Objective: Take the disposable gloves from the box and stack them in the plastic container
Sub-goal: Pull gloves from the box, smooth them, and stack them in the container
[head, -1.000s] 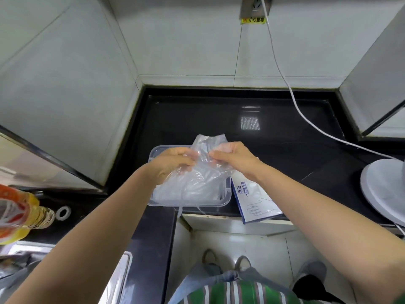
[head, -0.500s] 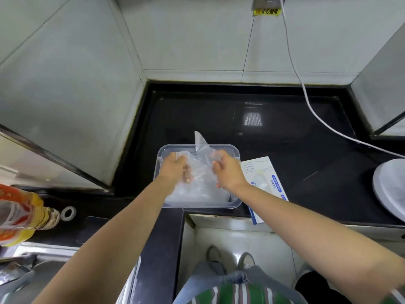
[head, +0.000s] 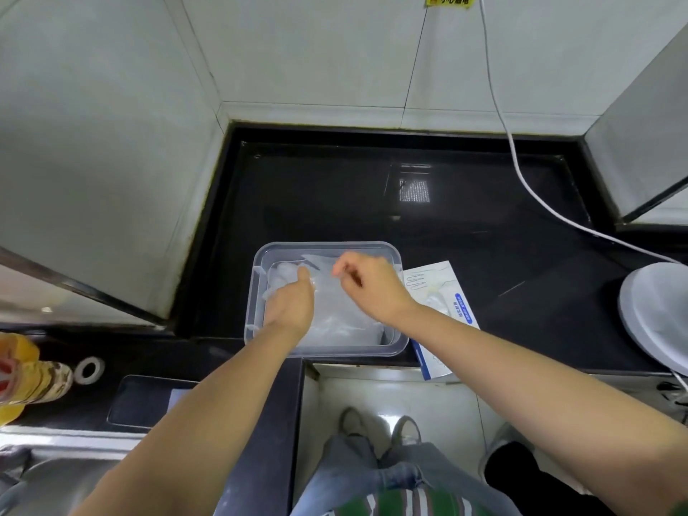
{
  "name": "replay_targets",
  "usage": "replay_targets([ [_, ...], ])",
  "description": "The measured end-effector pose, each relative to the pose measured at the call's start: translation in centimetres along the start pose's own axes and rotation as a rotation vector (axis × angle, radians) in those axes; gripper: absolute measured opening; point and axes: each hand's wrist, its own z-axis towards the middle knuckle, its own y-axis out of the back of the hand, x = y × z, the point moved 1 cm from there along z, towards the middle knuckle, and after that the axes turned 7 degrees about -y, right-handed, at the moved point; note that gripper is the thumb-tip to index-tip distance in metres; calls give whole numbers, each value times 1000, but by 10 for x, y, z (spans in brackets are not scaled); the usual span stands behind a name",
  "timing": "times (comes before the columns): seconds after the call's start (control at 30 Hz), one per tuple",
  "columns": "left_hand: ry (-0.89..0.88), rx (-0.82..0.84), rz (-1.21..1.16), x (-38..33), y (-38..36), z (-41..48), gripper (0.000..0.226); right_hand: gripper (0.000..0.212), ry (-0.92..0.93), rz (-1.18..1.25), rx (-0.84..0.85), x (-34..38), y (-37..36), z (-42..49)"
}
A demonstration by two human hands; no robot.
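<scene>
Beneath both hands, down in the plastic container (head: 394,255): disposable gloves (head: 335,322), lying flat, long axis running straight ahead from the palms. Touches the pile low with the left hand (head: 290,307); pinching or only pressing, cannot tell. Hovers just above it with the right hand (head: 372,286), fingers loosely curled, nothing visibly held. Just outboard of the right hand, beside the container: box (head: 443,292), so nearer that hand for the next pull. Compared with half a second ago: upstanding glove tip now flat, right pinch let go.
</scene>
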Motion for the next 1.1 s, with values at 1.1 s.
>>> replay_targets([
  [1.1, 79, 358, 107, 14, -20, 6, 66, 67, -542, -260, 518, -30, -38, 23],
])
